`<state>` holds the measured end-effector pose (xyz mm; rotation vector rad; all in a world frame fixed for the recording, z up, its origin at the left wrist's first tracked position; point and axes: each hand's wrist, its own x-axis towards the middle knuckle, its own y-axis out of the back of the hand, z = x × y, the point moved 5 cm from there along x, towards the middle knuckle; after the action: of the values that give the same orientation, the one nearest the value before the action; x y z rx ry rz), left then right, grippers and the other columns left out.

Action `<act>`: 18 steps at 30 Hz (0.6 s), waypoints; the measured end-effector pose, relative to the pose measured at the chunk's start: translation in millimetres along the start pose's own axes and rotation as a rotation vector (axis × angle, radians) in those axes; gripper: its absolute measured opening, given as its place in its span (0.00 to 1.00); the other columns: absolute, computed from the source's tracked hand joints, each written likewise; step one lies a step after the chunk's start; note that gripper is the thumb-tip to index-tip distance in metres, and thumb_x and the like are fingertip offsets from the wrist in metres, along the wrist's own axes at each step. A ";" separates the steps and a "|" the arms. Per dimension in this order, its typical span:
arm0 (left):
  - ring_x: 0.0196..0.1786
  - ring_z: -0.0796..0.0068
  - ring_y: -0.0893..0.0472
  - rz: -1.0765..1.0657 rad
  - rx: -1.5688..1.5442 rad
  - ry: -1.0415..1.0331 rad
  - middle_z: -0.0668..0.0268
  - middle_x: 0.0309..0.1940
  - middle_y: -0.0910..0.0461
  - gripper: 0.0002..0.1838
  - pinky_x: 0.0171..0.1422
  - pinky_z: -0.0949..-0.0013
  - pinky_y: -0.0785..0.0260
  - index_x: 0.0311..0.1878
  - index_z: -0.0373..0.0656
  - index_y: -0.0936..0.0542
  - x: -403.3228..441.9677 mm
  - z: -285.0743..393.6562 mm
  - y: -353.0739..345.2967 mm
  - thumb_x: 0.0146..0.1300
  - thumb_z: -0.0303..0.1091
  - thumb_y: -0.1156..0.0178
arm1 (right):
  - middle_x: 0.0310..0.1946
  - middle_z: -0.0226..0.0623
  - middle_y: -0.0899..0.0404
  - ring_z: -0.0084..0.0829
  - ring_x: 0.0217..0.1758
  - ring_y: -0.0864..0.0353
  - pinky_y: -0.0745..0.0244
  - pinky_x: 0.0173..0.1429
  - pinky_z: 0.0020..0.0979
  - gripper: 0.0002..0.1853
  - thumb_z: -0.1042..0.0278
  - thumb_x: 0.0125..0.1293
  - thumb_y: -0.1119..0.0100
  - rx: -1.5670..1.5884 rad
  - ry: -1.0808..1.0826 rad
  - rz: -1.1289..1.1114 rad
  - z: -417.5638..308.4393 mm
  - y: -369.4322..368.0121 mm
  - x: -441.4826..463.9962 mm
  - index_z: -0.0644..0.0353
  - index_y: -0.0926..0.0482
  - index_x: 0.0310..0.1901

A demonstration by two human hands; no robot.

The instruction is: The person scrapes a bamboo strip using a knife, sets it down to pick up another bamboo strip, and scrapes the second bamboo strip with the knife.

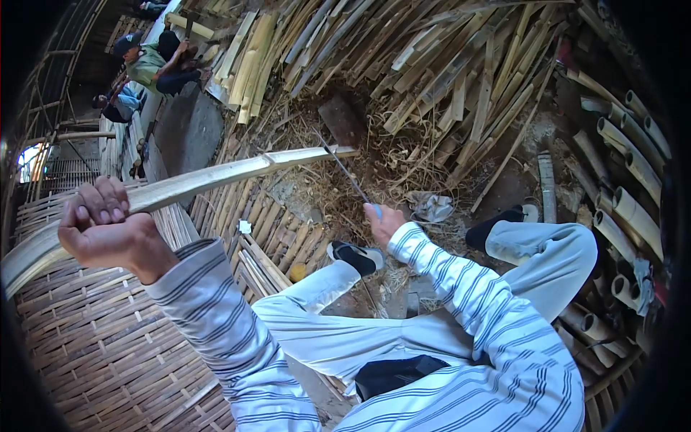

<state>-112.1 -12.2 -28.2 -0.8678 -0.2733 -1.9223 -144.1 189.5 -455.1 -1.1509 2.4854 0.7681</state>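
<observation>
A long pale split-bamboo strip [205, 180] runs from the left edge to the littered ground ahead, bowing slightly. My left hand [108, 227] has its fingers curled round the strip near its left end, palm towards me; part of the grip is hidden. In my right hand [389, 223] is a thin-bladed knife [348, 174] with a blue handle end showing. The blade reaches forward and crosses the strip close to its far end; whether it touches cannot be made out. Beneath that end lie curly bamboo shavings [335, 194] and a dark flat block [341, 119].
Stacked bamboo slats [446, 65] fill the far side. Cut bamboo poles [633, 216] line the right. A woven bamboo mat [108, 345] lies at left. My sandalled feet [356, 258] rest on the ground. A person in green [147, 65] sits at upper left, others behind.
</observation>
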 end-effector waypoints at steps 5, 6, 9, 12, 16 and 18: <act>0.11 0.83 0.51 0.009 0.047 0.050 0.74 0.09 0.49 0.12 0.15 0.77 0.57 0.17 0.52 0.46 2.8 -3.6 2.1 0.52 0.37 0.56 | 0.16 0.50 0.25 0.52 0.21 0.22 0.29 0.24 0.43 0.17 0.54 0.68 0.49 0.218 0.400 0.120 -88.7 12.9 -48.3 0.63 0.28 0.35; 0.11 0.83 0.51 0.006 0.040 0.046 0.74 0.09 0.49 0.12 0.15 0.77 0.57 0.17 0.52 0.46 2.3 -1.5 0.7 0.52 0.37 0.56 | 0.15 0.49 0.25 0.51 0.20 0.21 0.28 0.24 0.43 0.20 0.50 0.68 0.51 0.221 0.418 0.142 -88.3 12.6 -50.0 0.63 0.28 0.36; 0.11 0.83 0.51 0.027 0.071 0.033 0.74 0.09 0.49 0.13 0.16 0.77 0.57 0.16 0.53 0.46 -6.2 2.9 -8.1 0.52 0.36 0.56 | 0.17 0.48 0.22 0.52 0.23 0.19 0.24 0.27 0.46 0.23 0.45 0.67 0.52 0.128 0.420 0.264 -54.7 -1.7 -40.4 0.60 0.27 0.40; 0.11 0.83 0.52 0.041 0.030 0.066 0.74 0.09 0.50 0.13 0.16 0.76 0.57 0.16 0.53 0.47 -5.5 6.2 -4.7 0.53 0.35 0.58 | 0.36 0.62 0.22 0.58 0.46 0.23 0.28 0.53 0.50 0.32 0.36 0.65 0.60 -0.040 -0.130 0.061 45.5 -15.9 -6.3 0.62 0.23 0.45; 0.12 0.83 0.52 0.070 0.022 0.099 0.73 0.09 0.49 0.13 0.17 0.75 0.57 0.16 0.53 0.47 -22.2 20.5 3.9 0.52 0.34 0.56 | 0.37 0.64 0.23 0.62 0.46 0.25 0.30 0.55 0.48 0.35 0.35 0.64 0.59 0.033 -0.064 0.054 10.2 -12.2 -21.0 0.69 0.23 0.42; 0.12 0.82 0.52 0.006 0.020 0.109 0.73 0.09 0.49 0.13 0.16 0.75 0.57 0.16 0.52 0.46 -34.9 32.0 -1.5 0.52 0.34 0.56 | 0.35 0.64 0.23 0.63 0.44 0.25 0.31 0.52 0.50 0.33 0.38 0.65 0.58 0.088 -0.070 0.065 -12.4 0.8 -50.1 0.69 0.24 0.39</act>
<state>-89.3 29.3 -28.4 -0.7470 -0.2233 -1.9509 -113.4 213.4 -421.2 -1.0003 2.4830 0.6960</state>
